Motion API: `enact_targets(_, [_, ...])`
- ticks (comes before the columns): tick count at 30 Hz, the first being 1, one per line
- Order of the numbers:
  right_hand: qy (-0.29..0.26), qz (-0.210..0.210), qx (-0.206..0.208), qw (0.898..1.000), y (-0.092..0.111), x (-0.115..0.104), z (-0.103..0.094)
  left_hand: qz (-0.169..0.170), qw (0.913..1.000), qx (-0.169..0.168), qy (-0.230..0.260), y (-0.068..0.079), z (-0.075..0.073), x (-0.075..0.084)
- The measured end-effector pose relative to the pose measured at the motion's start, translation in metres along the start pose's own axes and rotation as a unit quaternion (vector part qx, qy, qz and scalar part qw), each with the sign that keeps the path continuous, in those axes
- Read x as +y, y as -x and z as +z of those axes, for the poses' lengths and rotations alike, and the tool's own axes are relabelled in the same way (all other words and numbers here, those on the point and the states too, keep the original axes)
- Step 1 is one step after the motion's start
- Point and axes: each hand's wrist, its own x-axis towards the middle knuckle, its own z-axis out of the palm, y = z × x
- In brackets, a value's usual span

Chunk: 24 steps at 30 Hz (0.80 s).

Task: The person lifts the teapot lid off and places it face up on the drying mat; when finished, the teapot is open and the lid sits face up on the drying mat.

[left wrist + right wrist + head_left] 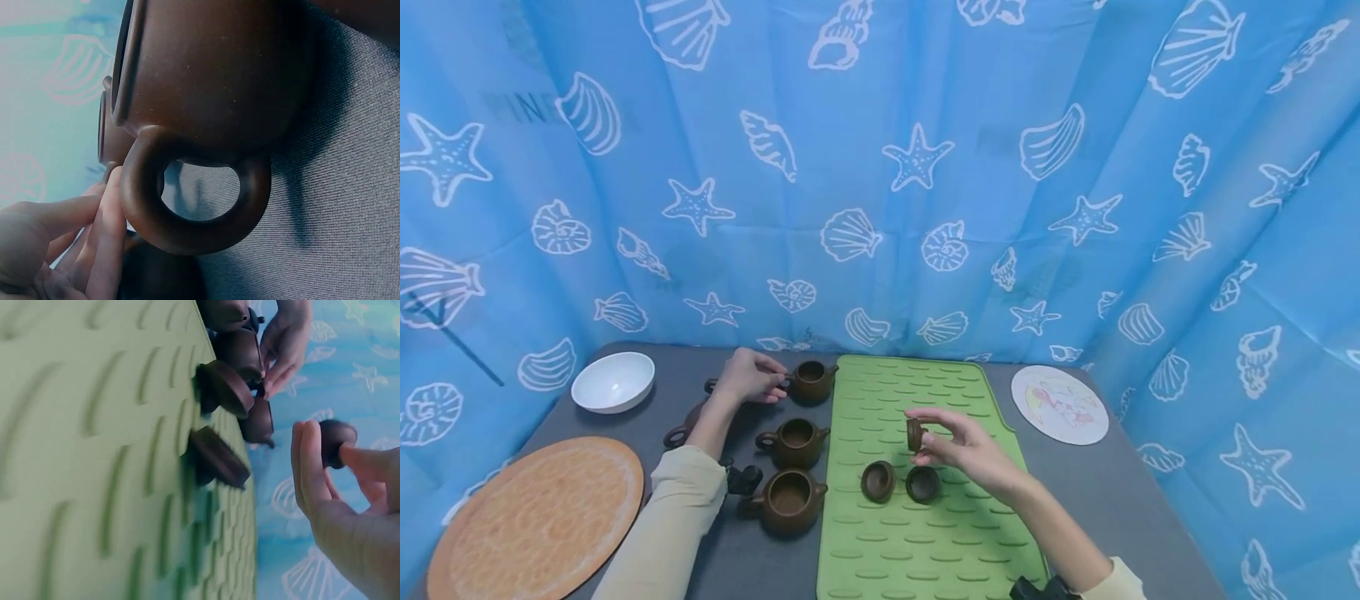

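Note:
My left hand point(748, 377) pinches the handle of the farthest brown teapot point(811, 383), which stands beside the mat's far left corner. Nearer to me, in the same row, are a second lidless teapot point(797, 443) and a third point(788, 502). In the left wrist view, a large teapot body point(212, 75) with its ring handle fills the foreground. My right hand point(962, 446) holds a small brown lid point(914, 435) between thumb and fingers, above the green mat point(917, 550). Two more lids point(877, 482) lie on the mat, hollow side up.
Further brown ware point(677, 435) is partly hidden behind my left forearm. A white bowl point(614, 382) stands at the back left, with a round orange-brown mat point(542, 517) in front of it. A round printed mat point(1060, 404) lies right. A blue shell-patterned curtain point(880, 167) borders the table.

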Motion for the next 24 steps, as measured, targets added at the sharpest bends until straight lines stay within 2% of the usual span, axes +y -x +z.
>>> enact_targets(3, [0.001,0.009,0.005,1.000,0.017,0.007,-0.007,-0.003,1.0000,0.002,0.000,0.001,-0.001,0.001])
enact_targets(9, [0.054,-0.009,0.016,0.998,0.044,0.023,-0.017,-0.006,1.0000,0.002,0.001,0.001,0.000,0.002])
enact_targets(13, [0.061,0.014,0.008,0.998,0.057,0.029,-0.022,-0.005,1.0000,0.003,0.001,0.001,0.001,0.002])
enact_targets(17, [0.089,0.023,-0.002,0.996,0.064,0.032,-0.023,-0.005,1.0000,0.003,-0.003,0.001,0.001,0.002])
enact_targets(24, [0.141,0.025,0.003,0.990,0.064,0.035,-0.023,-0.006,0.9999,-0.001,-0.008,0.001,0.000,0.003])
